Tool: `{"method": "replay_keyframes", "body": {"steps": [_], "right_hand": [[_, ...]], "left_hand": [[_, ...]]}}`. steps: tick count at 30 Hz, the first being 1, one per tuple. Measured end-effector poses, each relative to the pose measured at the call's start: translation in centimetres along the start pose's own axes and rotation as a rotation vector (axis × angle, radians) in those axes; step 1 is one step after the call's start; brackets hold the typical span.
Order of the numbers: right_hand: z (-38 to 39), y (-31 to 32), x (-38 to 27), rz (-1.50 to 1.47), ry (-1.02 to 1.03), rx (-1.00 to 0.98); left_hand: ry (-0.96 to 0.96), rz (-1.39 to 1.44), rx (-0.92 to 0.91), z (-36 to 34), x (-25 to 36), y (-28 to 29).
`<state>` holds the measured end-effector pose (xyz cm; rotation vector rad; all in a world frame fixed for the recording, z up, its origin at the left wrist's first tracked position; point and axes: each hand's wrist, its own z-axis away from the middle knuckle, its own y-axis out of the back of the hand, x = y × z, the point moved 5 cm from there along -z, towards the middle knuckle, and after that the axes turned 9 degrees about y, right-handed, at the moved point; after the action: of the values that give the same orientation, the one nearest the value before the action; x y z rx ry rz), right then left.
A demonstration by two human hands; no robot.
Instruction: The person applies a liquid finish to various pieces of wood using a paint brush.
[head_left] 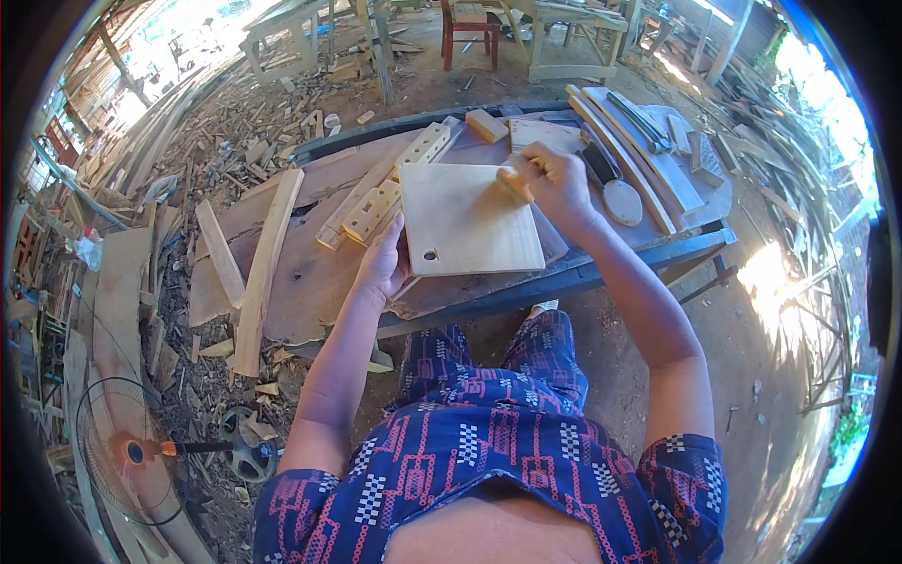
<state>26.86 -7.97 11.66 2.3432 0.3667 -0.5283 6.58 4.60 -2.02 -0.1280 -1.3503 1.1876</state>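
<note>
Held the board (465,226) in front of the body, over the near part of the bench (310,282), with the broad face up. Taking the board's middle as the clock's centre, gripped its left edge from about eight o'clock with the left hand (382,260), most fingers hidden beneath. Came in from two o'clock with the right hand (554,183), closed around a small tan pad (514,186), seemingly set against the face near the upper right corner. Could not tell the pad's exact make, or how firmly pressed, owing to blur.

Looked almost square, the board, with a slightly longer axis from nine to three, allowing for lens bend. Put the hands at nearly opposite ends of a diagonal, with bare wood between: left nearer to the body and to the hole (430,256) between seven and eight, right nearer to the far edge.

Saw a holed bar (362,222) just beside the board at ten o'clock, a block (486,126) at twelve, a round piece (622,202) at three beyond the right wrist, a long strip (266,273) between eight and nine, and a fan (136,453) well apart at eight.
</note>
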Motion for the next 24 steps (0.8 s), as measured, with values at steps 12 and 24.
{"method": "replay_keyframes", "body": {"steps": [12,24], "right_hand": [[-2.4,-3.7,-6.2,-0.869,-0.157,-0.378],[-9.2,-8.3,1.1,-0.757,-0.328,0.139]], "left_hand": [[0.115,-0.088,-0.045,-0.7,-0.3,0.7],[0.041,-0.064,-0.047,-0.4,-0.3,0.8]]}}
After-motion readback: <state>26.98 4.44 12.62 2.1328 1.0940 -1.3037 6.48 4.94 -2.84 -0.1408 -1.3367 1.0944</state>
